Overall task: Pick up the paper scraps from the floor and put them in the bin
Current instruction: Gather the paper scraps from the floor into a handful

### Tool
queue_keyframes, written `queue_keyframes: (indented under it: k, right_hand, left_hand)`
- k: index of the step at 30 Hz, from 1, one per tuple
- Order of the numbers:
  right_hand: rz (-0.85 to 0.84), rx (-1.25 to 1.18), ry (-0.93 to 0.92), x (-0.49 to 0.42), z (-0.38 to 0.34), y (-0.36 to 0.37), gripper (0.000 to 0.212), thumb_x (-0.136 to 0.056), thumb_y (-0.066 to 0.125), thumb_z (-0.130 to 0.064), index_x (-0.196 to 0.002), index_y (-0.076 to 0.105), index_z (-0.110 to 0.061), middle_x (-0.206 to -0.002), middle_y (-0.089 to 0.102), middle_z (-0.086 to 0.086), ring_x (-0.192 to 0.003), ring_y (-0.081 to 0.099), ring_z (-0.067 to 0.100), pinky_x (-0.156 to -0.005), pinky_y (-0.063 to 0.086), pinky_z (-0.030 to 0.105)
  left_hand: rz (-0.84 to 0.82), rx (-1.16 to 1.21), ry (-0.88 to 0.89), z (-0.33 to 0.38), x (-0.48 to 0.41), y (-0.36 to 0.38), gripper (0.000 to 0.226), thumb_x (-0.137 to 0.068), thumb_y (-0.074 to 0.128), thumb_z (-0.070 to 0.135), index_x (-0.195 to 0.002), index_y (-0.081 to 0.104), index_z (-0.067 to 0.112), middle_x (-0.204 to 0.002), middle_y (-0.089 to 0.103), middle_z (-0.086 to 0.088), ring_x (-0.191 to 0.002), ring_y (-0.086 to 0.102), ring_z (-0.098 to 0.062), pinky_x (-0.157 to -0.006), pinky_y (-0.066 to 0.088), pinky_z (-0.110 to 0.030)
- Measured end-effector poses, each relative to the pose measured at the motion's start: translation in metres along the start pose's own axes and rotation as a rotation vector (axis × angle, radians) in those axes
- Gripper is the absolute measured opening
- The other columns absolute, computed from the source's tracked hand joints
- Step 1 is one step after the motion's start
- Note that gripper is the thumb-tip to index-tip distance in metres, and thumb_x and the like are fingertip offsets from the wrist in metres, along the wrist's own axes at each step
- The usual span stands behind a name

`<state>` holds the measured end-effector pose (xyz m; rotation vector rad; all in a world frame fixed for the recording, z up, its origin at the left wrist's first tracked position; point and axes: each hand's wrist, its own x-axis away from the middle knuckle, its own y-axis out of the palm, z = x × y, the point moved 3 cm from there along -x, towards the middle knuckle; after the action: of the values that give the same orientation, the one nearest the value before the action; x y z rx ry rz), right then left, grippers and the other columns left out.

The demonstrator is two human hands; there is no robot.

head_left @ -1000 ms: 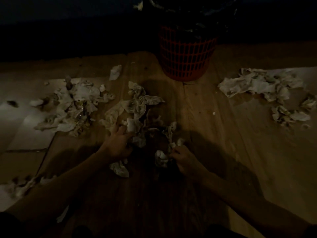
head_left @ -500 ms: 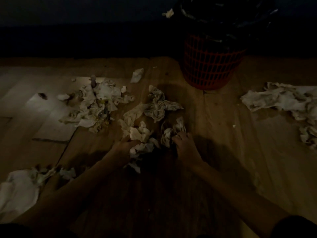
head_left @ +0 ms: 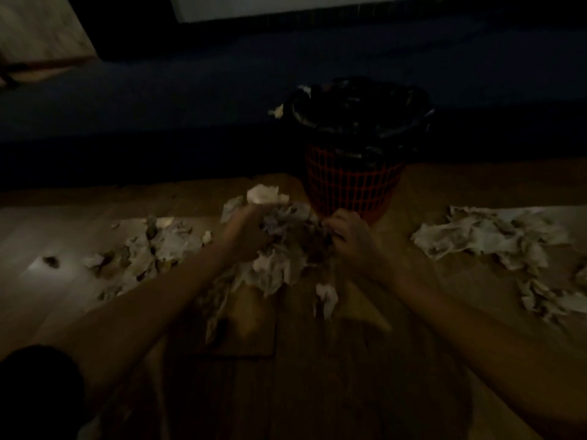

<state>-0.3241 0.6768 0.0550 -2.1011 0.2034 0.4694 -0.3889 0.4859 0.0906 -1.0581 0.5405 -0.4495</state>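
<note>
Lifted off the floor [head_left: 317, 376], a paper bundle [head_left: 279, 249] sits clamped between left hand [head_left: 246, 236] and right hand [head_left: 349, 236] before the red bin [head_left: 349, 185]; scrap piles [head_left: 482, 239] flank both sides.

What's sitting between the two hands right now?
In the head view, a bundle of crumpled paper scraps is gathered between the left hand and the right hand, in front of the red bin.
</note>
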Motion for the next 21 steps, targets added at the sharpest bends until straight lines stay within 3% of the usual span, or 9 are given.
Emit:
queue_keyframes:
  k: [4,7,9,10,12,14,15,17,21]
  right_hand:
    - [0.224,0.088,-0.081,-0.081,0.004,-0.083,0.025,-0.079,0.048,-0.002,-0.096,0.064,0.002,-0.09,0.059,0.022,-0.086,0.055,0.031,-0.074,0.033,0.031]
    - [0.35,0.087,-0.042,-0.139,0.009,-0.137,0.015,-0.079,0.052,0.005,-0.087,0.065,0.004,-0.085,0.056,0.022,-0.082,0.051,0.028,-0.068,0.033,0.031]
    - [0.376,0.114,0.012,-0.169,0.022,-0.157,0.011,-0.078,0.05,0.007,-0.075,0.059,0.004,-0.079,0.049,0.019,-0.082,0.051,0.032,-0.061,0.024,0.03]
    - [0.375,0.103,0.05,-0.18,0.032,-0.16,0.016,-0.079,0.047,0.005,-0.066,0.054,-0.002,-0.078,0.045,0.015,-0.083,0.05,0.033,-0.06,0.022,0.029]
    - [0.322,0.063,0.119,-0.192,0.051,-0.159,0.03,-0.084,0.041,-0.006,-0.057,0.039,-0.02,-0.084,0.042,0.012,-0.092,0.049,0.036,-0.071,0.038,0.035]
    - [0.221,0.05,0.214,-0.186,0.069,-0.146,0.014,-0.089,0.041,-0.017,-0.079,0.05,-0.021,-0.111,0.046,0.02,-0.109,0.043,0.041,-0.095,0.04,0.046]
    - [0.181,0.066,0.264,-0.181,0.081,-0.138,0.019,-0.091,0.043,-0.021,-0.106,0.053,-0.017,-0.128,0.039,0.023,-0.118,0.037,0.043,-0.102,0.036,0.047]
    - [0.187,0.074,0.305,-0.17,0.096,-0.13,0.04,-0.093,0.046,-0.02,-0.131,0.04,-0.008,-0.142,0.029,0.024,-0.128,0.032,0.04,-0.107,0.03,0.041]
    - [0.458,-0.03,0.199,-0.154,0.087,-0.142,0.03,-0.09,0.048,-0.004,-0.12,0.052,-0.003,-0.129,0.048,0.018,-0.119,0.045,0.028,-0.096,0.03,0.019]
  left_hand:
    - [0.082,0.059,0.075,0.048,-0.091,-0.068,0.033,-0.081,0.066,0.021,-0.112,0.061,0.01,-0.096,0.057,0.004,-0.092,0.053,-0.009,-0.075,0.037,-0.018]
    - [0.082,0.032,0.177,0.084,-0.152,-0.103,0.031,-0.084,0.061,0.017,-0.113,0.057,0.008,-0.102,0.055,0.0,-0.095,0.051,-0.012,-0.073,0.036,-0.016]
    - [0.052,0.019,0.205,0.103,-0.187,-0.111,0.033,-0.087,0.056,0.014,-0.118,0.051,0.005,-0.113,0.053,-0.006,-0.099,0.048,-0.015,-0.066,0.037,-0.006]
    - [0.022,0.009,0.194,0.107,-0.204,-0.109,0.035,-0.088,0.054,0.016,-0.12,0.048,0.006,-0.122,0.05,-0.01,-0.103,0.046,-0.016,-0.072,0.038,-0.004]
    - [-0.053,-0.019,0.132,0.106,-0.233,-0.096,0.05,-0.089,0.053,0.024,-0.134,0.034,0.012,-0.144,0.034,-0.017,-0.123,0.041,-0.027,-0.098,0.038,-0.023]
    - [-0.138,-0.062,0.05,0.094,-0.25,-0.073,0.075,-0.088,0.055,0.032,-0.145,0.009,0.022,-0.154,0.009,-0.02,-0.14,0.019,-0.035,-0.115,0.026,-0.04]
    - [-0.14,-0.066,0.026,0.09,-0.253,-0.063,0.083,-0.087,0.057,0.035,-0.146,0.0,0.027,-0.156,0.001,-0.019,-0.143,0.011,-0.036,-0.117,0.022,-0.043]
    - [-0.006,-0.003,0.016,0.086,-0.249,-0.048,0.082,-0.088,0.057,0.029,-0.146,-0.002,0.028,-0.157,-0.002,-0.018,-0.143,0.009,-0.035,-0.115,0.021,-0.043]
    - [0.439,0.079,0.148,0.083,-0.217,-0.049,0.052,-0.09,0.049,0.01,-0.139,0.032,0.012,-0.146,0.032,-0.017,-0.133,0.034,-0.03,-0.111,0.033,-0.04]
